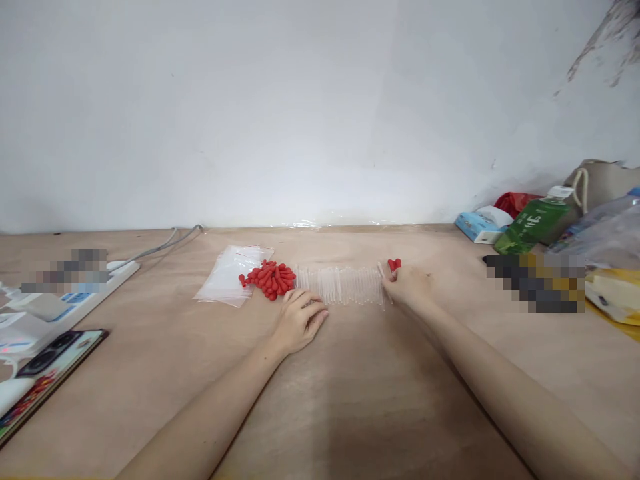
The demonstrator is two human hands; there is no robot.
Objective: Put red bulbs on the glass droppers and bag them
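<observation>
A row of several clear plastic tubes [343, 285] lies side by side on the wooden table [350, 387]. A pile of small red caps [271, 278] sits at the row's left end, beside a stack of clear plastic bags [233, 273]. My left hand [300, 321] rests at the near left end of the row, fingers curled against the tubes. My right hand [407, 285] is at the row's right end, pinching a clear tube with red caps [395, 265] at its fingertips.
A power strip [75, 293] with a grey cable and a phone [47, 363] lie at the left. At the right stand a green carton [535, 223], a blue tissue pack [477, 227], a red bag, a cloth bag and plastic-wrapped items. A white wall rises behind.
</observation>
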